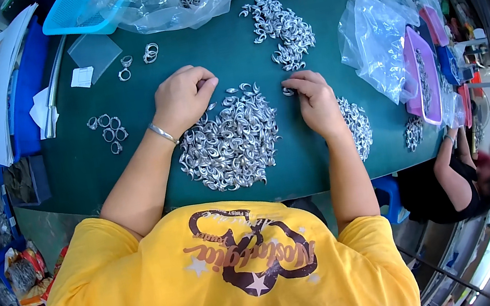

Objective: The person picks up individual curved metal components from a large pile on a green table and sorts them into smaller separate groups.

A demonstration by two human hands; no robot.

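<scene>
Landmark: large heap of curved metal pieces (231, 142), on green table (85, 183)
Left hand (186, 95): at heap's upper left edge, fingers curled inward; tips hidden, cannot tell whether anything pinched
Right hand (318, 103): right of heap's upper edge, fingertips at single metal piece (288, 91); pinched or merely touched, cannot tell
Second pile (293, 32): beyond heap, to right
Third pile (357, 128): right of heap
Ring group (115, 134): left of heap
Purple tray (410, 55) with more metal pieces: far right of heap

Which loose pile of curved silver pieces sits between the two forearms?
The broad central pile; the others lie beyond the right hand or right of the right forearm.
</scene>
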